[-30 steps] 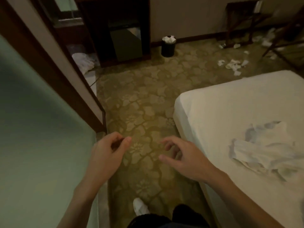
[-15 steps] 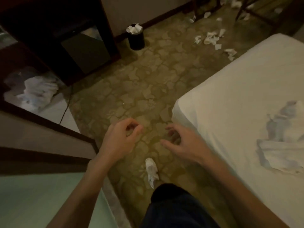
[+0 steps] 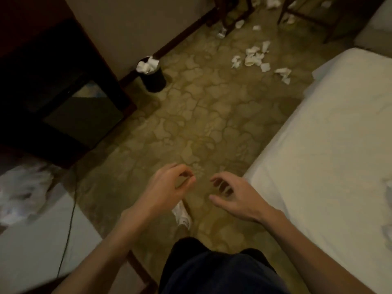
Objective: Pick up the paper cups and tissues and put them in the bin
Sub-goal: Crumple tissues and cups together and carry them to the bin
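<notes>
A small black bin (image 3: pixel 154 78) stands by the wall, with white tissues (image 3: pixel 147 64) sticking out of its top. Crumpled white tissues and paper cups (image 3: pixel 255 55) lie scattered on the patterned carpet far ahead on the right, with more tissues (image 3: pixel 273 2) under the chair legs. My left hand (image 3: pixel 167 187) hangs in front of me with loosely curled fingers and holds nothing. Beside it, my right hand (image 3: pixel 232 195) is held out with relaxed, spread fingers, also empty. Both hands are far from the litter and the bin.
A white bed (image 3: pixel 331 149) fills the right side. A dark cabinet (image 3: pixel 53 92) stands at the left, and below it lies a white surface with crumpled cloth (image 3: pixel 23 194) and a cable. Dark chair legs (image 3: pixel 305 15) stand at the back. Open carpet (image 3: pixel 201 115) runs ahead.
The view has turned and advanced into the room; the bin and floor litter appear closer. Both hands stay empty in front of me, and my white shoe has stepped forward.
</notes>
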Motion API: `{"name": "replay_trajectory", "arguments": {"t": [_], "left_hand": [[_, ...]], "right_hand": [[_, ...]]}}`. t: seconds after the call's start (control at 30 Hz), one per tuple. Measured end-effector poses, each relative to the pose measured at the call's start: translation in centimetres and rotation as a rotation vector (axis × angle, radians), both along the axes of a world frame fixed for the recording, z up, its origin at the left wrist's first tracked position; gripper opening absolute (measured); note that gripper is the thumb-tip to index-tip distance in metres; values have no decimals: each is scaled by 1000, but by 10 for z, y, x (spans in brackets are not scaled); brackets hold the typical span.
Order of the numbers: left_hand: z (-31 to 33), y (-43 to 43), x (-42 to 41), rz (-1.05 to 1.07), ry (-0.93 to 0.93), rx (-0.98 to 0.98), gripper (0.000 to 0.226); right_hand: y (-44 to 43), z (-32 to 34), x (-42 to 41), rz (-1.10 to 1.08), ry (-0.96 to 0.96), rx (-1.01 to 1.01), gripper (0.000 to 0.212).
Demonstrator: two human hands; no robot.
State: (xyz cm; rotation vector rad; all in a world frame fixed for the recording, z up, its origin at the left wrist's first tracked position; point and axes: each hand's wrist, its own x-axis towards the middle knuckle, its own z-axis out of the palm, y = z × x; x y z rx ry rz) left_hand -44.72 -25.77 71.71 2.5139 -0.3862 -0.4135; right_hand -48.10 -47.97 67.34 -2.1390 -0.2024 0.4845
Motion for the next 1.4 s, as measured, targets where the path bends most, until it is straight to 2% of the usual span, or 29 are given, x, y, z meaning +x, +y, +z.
{"name": "replay_trajectory", "arguments": {"t": [0.2, 0.37, 0.53, 0.67, 0.8, 0.9, 0.97, 1.1, 1.2, 1.4], "left_hand": [[-4, -3, 185, -236, -9, -83, 13], [0, -55, 321, -380, 46, -182, 6], [-22, -128, 442, -368, 186, -253, 11], [-63, -192, 538, -372, 285, -191, 12], [-98, -245, 629, -352, 316, -96, 6], [-104, -278, 700, -272, 377, -82, 11], [-106, -306, 750, -204, 423, -131, 19], [-124, -366, 843, -156, 511, -169, 16], [-160, -418, 909, -188, 581, -152, 17], [-231, -535, 1051, -409, 701, -19, 15]], "right_hand": [[8, -1, 113, -350, 81, 45, 38], [-8, 9, 193, -746, 69, 131, 27], [-41, -5, 285, -1088, 47, 203, 36], [-86, -40, 379, -1116, 124, 208, 50], [-142, -60, 491, -1056, 260, 248, 36], [-185, -58, 574, -992, 316, 265, 32], [-219, -57, 629, -966, 352, 254, 41], [-281, -66, 728, -995, 347, 218, 66], [-327, -87, 795, -1044, 365, 200, 76], [-409, -161, 917, -1250, 528, 182, 66]]}}
